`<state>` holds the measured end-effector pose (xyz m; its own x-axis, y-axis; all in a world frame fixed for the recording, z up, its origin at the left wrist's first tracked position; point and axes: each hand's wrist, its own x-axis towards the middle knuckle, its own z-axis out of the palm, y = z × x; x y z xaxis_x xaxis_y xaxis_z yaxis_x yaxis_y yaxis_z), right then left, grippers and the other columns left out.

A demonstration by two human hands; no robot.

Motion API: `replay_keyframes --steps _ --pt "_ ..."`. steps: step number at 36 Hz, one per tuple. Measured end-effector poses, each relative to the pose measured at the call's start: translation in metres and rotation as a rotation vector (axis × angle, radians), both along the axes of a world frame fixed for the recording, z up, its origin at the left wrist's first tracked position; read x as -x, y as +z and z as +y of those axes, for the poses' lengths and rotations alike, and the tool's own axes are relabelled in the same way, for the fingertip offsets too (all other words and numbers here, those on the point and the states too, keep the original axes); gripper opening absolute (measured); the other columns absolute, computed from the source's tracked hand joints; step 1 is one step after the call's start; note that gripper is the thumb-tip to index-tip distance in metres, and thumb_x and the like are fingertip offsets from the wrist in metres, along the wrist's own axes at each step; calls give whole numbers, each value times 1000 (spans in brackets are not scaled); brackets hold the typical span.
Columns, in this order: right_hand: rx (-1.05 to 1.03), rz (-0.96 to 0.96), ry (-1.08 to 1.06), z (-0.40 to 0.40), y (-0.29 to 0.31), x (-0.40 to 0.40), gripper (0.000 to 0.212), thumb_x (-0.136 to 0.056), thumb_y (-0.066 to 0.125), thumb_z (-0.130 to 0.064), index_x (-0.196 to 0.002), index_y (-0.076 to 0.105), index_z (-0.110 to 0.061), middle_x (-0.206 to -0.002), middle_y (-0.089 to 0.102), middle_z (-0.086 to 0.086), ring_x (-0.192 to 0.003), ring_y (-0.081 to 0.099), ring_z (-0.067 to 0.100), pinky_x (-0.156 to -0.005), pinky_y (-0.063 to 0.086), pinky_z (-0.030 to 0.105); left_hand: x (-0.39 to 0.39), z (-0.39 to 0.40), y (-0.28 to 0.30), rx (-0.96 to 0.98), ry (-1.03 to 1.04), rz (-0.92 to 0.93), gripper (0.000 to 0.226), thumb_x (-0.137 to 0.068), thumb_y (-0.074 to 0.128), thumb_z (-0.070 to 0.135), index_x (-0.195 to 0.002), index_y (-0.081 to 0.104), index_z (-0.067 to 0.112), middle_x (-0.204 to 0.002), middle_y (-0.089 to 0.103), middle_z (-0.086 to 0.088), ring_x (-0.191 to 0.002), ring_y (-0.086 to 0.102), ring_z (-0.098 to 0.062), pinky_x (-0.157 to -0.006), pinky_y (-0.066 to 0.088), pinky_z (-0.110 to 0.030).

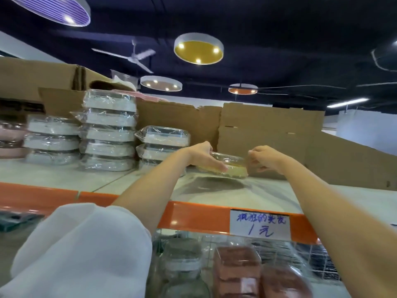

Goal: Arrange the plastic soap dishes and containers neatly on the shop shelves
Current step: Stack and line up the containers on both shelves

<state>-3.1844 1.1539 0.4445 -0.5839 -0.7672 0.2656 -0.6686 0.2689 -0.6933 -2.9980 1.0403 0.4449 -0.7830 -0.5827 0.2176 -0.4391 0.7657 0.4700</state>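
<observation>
Two hands work: our left hand (203,157) grips a wrapped soap dish (228,167); our right hand (263,158), beside it, pinches its wrap.

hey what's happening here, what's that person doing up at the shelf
A person is stocking a shop shelf. Both arms reach up to a wrapped yellowish soap dish at the shelf surface: the left hand grips its left end, and the right hand pinches the wrapping at its right end. To its left stand stacks of wrapped white dishes, with cardboard boxes behind.
</observation>
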Motion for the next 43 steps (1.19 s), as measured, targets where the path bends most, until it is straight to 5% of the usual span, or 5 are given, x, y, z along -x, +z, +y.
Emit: replay_keyframes --steps 10,22,34,39,43 --pt "-163 17 61 -24 -8 -7 39 -104 38 -31 -125 55 -3 -123 61 16 -112 60 28 -93 53 39 2 -18 -11 -62 78 -143 106 -70 79 51 -149 19 13 -150 31 -3 -133 37 -24 -108 37 -43" --pt "-262 25 156 -21 -20 -8 47 -97 49 -46 -114 60 -4 -111 66 11 -91 63 19 -83 54 28 12 -11 -22 113 185 -128 73 -87 65 43 -139 34 2 -143 41 -12 -128 42 -28 -97 37 -35" --pt "-194 59 178 -10 -20 -13 13 -96 55 -21 -97 56 -8 -93 58 5 -90 58 17 -70 53 24 5 -4 -24 118 250 -225 70 -93 52 51 -141 33 3 -144 41 -11 -129 42 -28 -101 36 -36" --pt "-198 147 157 -11 -19 -23 13 -96 53 -14 -106 51 -5 -98 54 7 -94 54 18 -71 53 26 -4 2 -21 176 278 -230 52 -96 54 40 -128 45 0 -123 55 -11 -113 52 -28 -86 40 -33" --pt "-228 271 84 -7 -19 -28 27 -96 55 -17 -117 53 -1 -108 56 12 -97 54 24 -79 54 32 -11 4 -23 276 279 -239 33 -93 58 35 -77 53 7 -96 61 -12 -84 53 -25 -73 43 -33"
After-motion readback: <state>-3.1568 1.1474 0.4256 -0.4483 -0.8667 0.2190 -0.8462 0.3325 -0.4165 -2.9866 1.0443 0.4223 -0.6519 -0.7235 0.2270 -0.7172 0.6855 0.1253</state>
